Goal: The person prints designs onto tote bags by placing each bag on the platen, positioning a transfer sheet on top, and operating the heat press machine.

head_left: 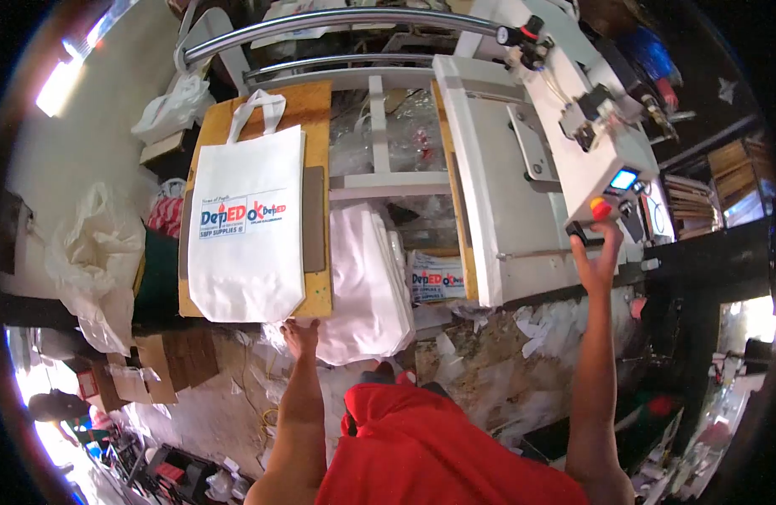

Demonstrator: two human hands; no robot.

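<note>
A white tote bag (249,278) lies flat on a wooden board (315,126), its handles toward the far end. Blue and red DepED lettering is printed across its middle. My left hand (300,338) is at the board's front edge, by the bag's bottom right corner; its fingertips are partly hidden there, so its grip cannot be made out. My right hand (599,257) reaches up to the front of the press's control box (611,194), thumb and fingers apart, touching it below the red knob (601,208).
A stack of white bags (367,290) hangs beside the board. Right of it is another printed piece (436,276) under the white press platen (476,185). Metal rails (346,18) cross the back. Cardboard boxes (173,362) and scraps lie on the floor.
</note>
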